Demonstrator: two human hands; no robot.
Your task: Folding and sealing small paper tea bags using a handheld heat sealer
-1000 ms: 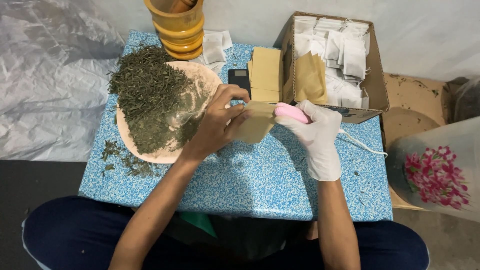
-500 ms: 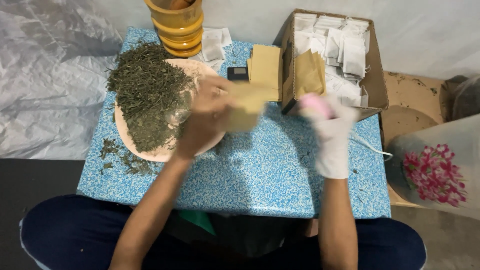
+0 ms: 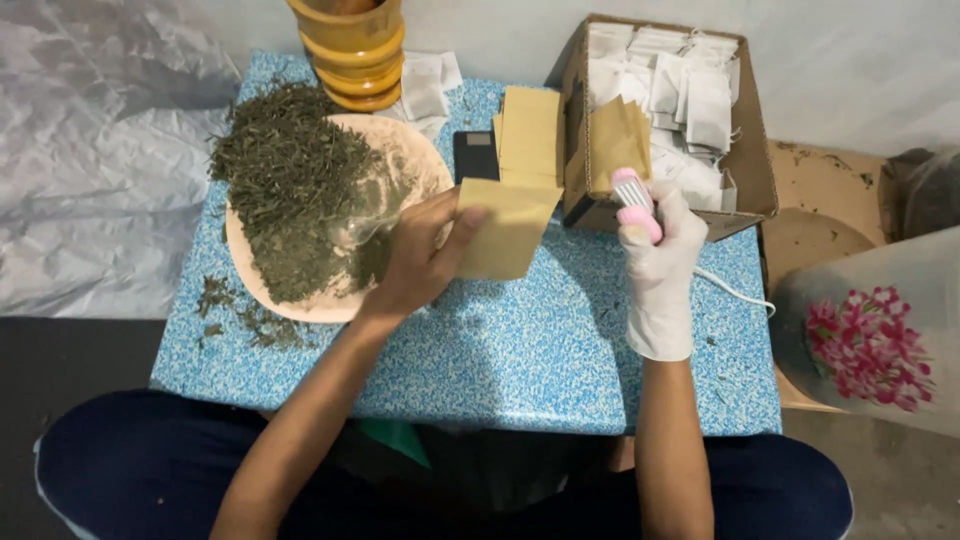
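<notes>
Your left hand [image 3: 425, 255] is closed on a tan paper pouch [image 3: 505, 228], thumb pressed on its front face and fingers curled behind, so the pouch stands tilted above the bench [image 3: 520, 340], between the plate and the box. The same hand also seems to hold a clear plastic spoon [image 3: 362, 228], whose bowl lies over the leaves; how it is gripped you cannot tell from here.

Your right hand [image 3: 660, 255], in a white glove, is wrapped in a fist around a small pink tool [image 3: 634, 200], which points up and away from you, just beside the pouch's right edge but not touching it. A white cord [image 3: 735, 290] runs from under this hand across the bench to the right.

Left of the pouch, a pale round plate [image 3: 415, 165] carries a heap of dried green leaves [image 3: 290, 185], with crumbs spilled on the bench by its near-left edge. Beyond the pouch lie a stack of flat tan pouches [image 3: 530, 130] and a small dark scale [image 3: 476, 155] beside it. A cardboard box [image 3: 750, 150] at the far right holds white bags and a few tan ones. A yellow wooden mortar [image 3: 352, 55] stands at the far edge of the bench.
</notes>
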